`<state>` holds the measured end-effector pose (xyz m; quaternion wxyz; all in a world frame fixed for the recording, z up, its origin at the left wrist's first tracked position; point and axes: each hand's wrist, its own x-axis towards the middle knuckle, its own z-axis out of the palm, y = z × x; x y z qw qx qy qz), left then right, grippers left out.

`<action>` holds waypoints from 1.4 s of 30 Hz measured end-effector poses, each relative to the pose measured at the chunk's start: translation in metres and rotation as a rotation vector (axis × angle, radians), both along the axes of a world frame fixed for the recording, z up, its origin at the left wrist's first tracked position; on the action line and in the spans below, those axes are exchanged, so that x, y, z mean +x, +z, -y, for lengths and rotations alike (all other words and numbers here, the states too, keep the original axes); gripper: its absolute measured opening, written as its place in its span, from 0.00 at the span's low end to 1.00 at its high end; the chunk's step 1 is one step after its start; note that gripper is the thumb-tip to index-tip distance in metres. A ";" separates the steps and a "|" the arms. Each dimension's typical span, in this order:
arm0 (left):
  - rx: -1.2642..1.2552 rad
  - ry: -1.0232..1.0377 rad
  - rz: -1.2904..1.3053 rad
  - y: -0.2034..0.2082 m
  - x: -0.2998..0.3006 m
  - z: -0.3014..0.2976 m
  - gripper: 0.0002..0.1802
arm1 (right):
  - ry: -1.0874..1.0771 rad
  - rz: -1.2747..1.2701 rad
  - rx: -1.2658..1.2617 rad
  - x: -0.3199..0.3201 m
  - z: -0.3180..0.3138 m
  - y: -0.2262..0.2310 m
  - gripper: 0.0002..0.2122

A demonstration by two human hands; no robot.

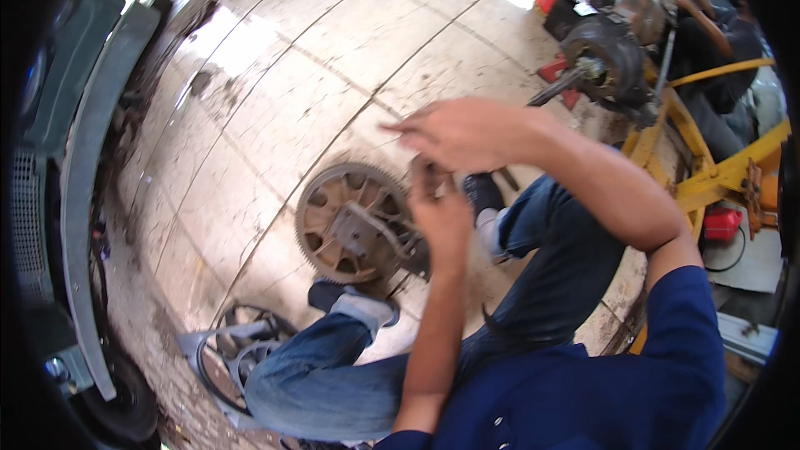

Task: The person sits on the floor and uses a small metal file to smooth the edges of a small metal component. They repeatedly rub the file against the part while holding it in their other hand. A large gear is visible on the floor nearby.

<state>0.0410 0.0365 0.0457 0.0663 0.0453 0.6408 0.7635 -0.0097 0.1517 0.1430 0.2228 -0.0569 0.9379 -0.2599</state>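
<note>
My left hand (439,204) is raised over the floor between my legs, its fingers curled up; what they hold, if anything, I cannot make out. Just above and beyond it is my right hand (454,135), fingers stretched toward the left and slightly blurred. The two hands overlap in the view, and whether they touch is unclear. Below and left of them, a rusty toothed flywheel (310,237) with cut-outs lies on the floor between my feet. A grey metal bracket or plate (350,232) with a bent arm covers its middle.
A fan shroud-like grey frame (200,358) lies by my left leg. Along the left edge stands a vehicle with a grey bumper (87,175). At upper right, a greasy engine or gearbox assembly (596,54), a yellow steel stand (708,187) and another person's arm (704,21).
</note>
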 end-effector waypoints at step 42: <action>0.062 -0.644 0.165 -0.019 -0.024 0.033 0.12 | 0.225 -0.024 0.066 0.023 -0.001 -0.007 0.21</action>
